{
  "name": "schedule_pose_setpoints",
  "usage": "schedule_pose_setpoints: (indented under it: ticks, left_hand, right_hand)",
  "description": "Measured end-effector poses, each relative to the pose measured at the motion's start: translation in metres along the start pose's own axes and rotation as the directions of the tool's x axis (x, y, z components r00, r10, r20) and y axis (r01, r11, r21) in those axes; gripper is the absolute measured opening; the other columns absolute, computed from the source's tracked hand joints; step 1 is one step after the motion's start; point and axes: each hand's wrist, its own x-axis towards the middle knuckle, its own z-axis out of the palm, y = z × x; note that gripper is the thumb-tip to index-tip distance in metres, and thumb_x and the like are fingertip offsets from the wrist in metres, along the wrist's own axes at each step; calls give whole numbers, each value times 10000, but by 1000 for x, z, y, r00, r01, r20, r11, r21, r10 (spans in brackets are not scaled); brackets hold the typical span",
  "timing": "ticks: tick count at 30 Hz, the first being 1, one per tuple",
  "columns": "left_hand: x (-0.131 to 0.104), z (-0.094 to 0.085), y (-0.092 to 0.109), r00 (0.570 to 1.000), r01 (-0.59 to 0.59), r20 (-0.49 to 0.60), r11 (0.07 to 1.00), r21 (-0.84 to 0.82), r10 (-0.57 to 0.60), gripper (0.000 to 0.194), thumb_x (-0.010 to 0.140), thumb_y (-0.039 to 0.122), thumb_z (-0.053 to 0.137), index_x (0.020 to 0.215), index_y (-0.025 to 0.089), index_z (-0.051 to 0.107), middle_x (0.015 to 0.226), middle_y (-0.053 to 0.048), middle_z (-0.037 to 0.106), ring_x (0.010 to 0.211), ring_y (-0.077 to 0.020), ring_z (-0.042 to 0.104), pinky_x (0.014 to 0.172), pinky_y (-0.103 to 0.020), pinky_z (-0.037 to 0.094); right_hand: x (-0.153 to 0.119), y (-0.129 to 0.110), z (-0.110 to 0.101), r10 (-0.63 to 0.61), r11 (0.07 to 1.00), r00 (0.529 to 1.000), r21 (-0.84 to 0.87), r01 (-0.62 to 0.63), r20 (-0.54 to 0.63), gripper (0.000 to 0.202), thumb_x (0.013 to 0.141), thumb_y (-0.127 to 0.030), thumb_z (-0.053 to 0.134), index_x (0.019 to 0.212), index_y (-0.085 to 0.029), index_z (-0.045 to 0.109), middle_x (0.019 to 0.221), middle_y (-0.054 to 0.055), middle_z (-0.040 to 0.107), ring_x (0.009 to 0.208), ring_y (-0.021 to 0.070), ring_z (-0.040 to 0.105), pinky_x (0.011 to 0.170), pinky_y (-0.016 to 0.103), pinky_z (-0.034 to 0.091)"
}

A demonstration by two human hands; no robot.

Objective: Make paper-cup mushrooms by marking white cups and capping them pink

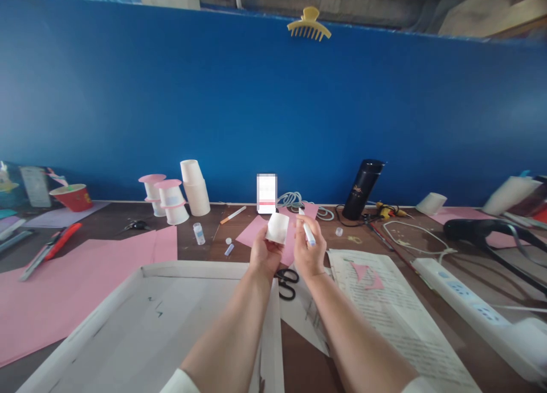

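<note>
A small white paper cup (277, 228) is held tilted in my left hand (265, 256), whose fingers curl around its underside. Close to its right, my right hand (311, 253) grips a white pen-like tube (308, 233) with a blue end, its tip near the cup. Whether the tip touches the cup I cannot tell. Behind both hands lies cut pink paper (253, 230). Black-handled scissors (287, 291) rest just below my wrists, their blades hidden. A phone (267, 193) with a lit screen leans upright against the blue wall.
Stacked white cups (196, 193) and pink-topped cup pieces (173, 202) stand back left. A black thermos (362, 191) is back right. A white tray (192, 270) lies front left, a printed book (393, 302) and power strip (464, 302) right. A utility knife (53, 248) rests far left.
</note>
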Motion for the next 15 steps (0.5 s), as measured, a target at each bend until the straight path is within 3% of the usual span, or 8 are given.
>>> schedule_pose_setpoints:
  ticks: [2,5,11,15]
  left_hand:
    - [-2,1,1,1000,13,3,1000,2,-13,68,785,163,594,834,117,603,690,-52,658,586,-133,642,499,-196,501]
    - [-4,2,1,999,29,13,1000,9,-29,71,776,144,590,837,112,601,705,-62,666,598,-142,649,492,-200,508]
    - [-6,3,0,998,54,35,998,38,-55,126,757,120,594,878,89,608,739,-90,682,629,-176,667,537,-241,545]
    - [-9,4,-2,989,96,103,993,65,-102,199,773,199,634,916,62,619,805,-137,697,701,-207,681,596,-267,563]
  right_hand:
    - [0,6,3,170,982,985,82,-169,0,266,879,-388,497,1067,-216,572,1007,62,667,823,172,657,789,332,512]
    - [-1,20,8,405,888,911,206,-412,76,408,785,-463,607,1096,-204,563,1036,68,652,885,194,650,789,348,519]
    - [-1,35,14,496,783,844,315,-536,205,490,738,-522,631,1051,-148,592,889,71,685,744,187,672,637,314,547]
    - [1,37,14,511,757,838,363,-544,192,494,732,-547,624,1012,-142,585,803,57,689,681,182,672,590,296,541]
